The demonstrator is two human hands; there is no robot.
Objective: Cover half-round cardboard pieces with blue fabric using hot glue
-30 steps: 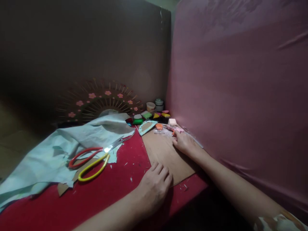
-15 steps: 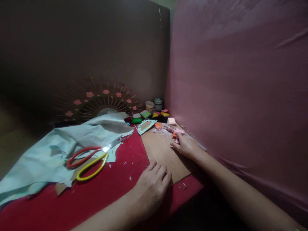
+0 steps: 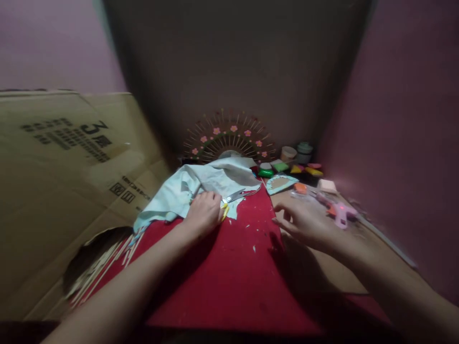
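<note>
My left hand (image 3: 203, 214) is closed over the handles of the scissors (image 3: 234, 195), which lie on the pale blue cloth (image 3: 172, 193). Part of a yellow handle (image 3: 225, 212) shows beside my fingers; the rest is covered. My right hand (image 3: 304, 222) hovers near the edge of a brown board (image 3: 344, 274), its thumb and fingers apart and nothing between them. To its right lies a pink glue gun (image 3: 342, 212). A half-round piece edged in blue cloth (image 3: 281, 183) rests at the board's far end.
A red tabletop (image 3: 229, 282) carries small scraps. A fan-shaped piece with pink flowers (image 3: 233, 136) stands at the back. Clay packets (image 3: 280, 166), a cup (image 3: 289, 154) and a jar (image 3: 304, 152) are back right. A cardboard box (image 3: 71, 191) and thin sticks (image 3: 103, 267) are left.
The view has swung left. My left hand has gone from the board's near edge to the scissors. My right hand has let go of the glue gun and moved left.
</note>
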